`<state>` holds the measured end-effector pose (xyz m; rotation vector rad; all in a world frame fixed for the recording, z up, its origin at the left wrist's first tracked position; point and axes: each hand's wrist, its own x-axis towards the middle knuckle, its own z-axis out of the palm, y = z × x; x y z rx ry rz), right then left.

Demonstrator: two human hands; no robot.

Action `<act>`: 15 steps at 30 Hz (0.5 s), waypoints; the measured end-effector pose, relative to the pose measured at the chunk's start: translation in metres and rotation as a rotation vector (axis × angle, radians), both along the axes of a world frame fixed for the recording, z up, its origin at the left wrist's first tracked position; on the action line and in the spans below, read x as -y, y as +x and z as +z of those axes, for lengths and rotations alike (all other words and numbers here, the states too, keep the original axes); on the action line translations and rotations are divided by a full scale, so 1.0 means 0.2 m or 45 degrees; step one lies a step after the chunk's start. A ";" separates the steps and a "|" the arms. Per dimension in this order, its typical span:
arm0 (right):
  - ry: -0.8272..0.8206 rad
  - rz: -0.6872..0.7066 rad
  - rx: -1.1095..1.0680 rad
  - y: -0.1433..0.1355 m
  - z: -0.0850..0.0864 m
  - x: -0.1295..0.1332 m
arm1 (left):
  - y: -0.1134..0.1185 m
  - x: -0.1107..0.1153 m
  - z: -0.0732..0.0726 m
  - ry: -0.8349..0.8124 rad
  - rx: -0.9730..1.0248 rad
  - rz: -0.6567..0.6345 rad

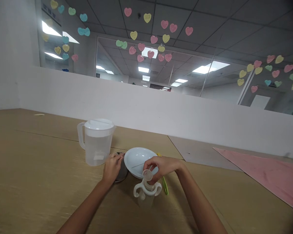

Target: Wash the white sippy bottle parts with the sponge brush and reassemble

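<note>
Right of centre, my right hand (161, 167) is bent down over the mouth of a clear baby bottle (146, 200) with white two-sided handles. Its fingers are closed on a small translucent round piece (147, 175) just above the bottle's neck; the fingertips are partly hidden. My left hand (111, 168) lies at the left edge of a dark round piece with a metal rim (122, 170), its fingers curled over that rim. Behind the bottle sits a white bowl (138, 156), partly covered by my right hand. A yellow-green handled tool (165, 186) lies beside the bowl, under my right wrist.
A lidded translucent pitcher (99, 143) holding clear liquid stands behind my left hand. To the right a pink cloth (266, 172) covers part of the wooden table (39, 182). A low white wall (136, 107) with glass above closes off the back.
</note>
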<state>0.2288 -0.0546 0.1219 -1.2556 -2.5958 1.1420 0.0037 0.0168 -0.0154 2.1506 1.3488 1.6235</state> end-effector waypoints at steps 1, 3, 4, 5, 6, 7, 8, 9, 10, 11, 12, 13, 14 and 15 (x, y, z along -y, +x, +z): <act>-0.008 0.008 -0.012 0.00 0.00 0.00 | 0.00 -0.01 -0.01 -0.009 -0.032 -0.013; -0.027 0.026 -0.032 0.01 0.01 0.01 | 0.01 -0.02 -0.03 -0.030 -0.074 -0.037; -0.033 0.033 -0.039 0.01 0.02 0.01 | 0.01 -0.02 -0.04 -0.037 -0.079 -0.047; -0.037 0.040 -0.043 0.01 0.02 0.01 | 0.01 -0.02 -0.04 -0.041 -0.081 -0.054; -0.037 0.044 -0.043 0.01 0.03 0.02 | 0.01 -0.03 -0.04 -0.042 -0.081 -0.057; -0.039 0.046 -0.039 0.01 0.03 0.02 | 0.01 -0.03 -0.04 -0.041 -0.081 -0.061; -0.039 0.044 -0.031 0.01 0.03 0.02 | 0.00 -0.03 -0.04 -0.042 -0.082 -0.067; -0.043 0.042 -0.023 0.01 0.03 0.03 | 0.00 -0.02 -0.03 -0.043 -0.082 -0.074; -0.047 0.039 -0.018 0.01 0.03 0.03 | 0.00 -0.02 -0.03 -0.043 -0.081 -0.082; -0.051 0.035 -0.016 0.01 0.04 0.03 | 0.00 -0.02 -0.02 -0.043 -0.079 -0.090; -0.052 0.032 -0.017 0.01 0.04 0.03 | 0.00 -0.01 -0.01 -0.042 -0.073 -0.093; -0.053 0.033 -0.019 0.01 0.03 0.03 | 0.00 -0.01 -0.01 -0.038 -0.062 -0.089; -0.051 0.036 -0.022 0.01 0.03 0.03 | 0.00 0.00 0.00 -0.031 -0.047 -0.079; -0.046 0.041 -0.024 0.01 0.03 0.03 | 0.00 0.00 0.01 -0.019 -0.027 -0.067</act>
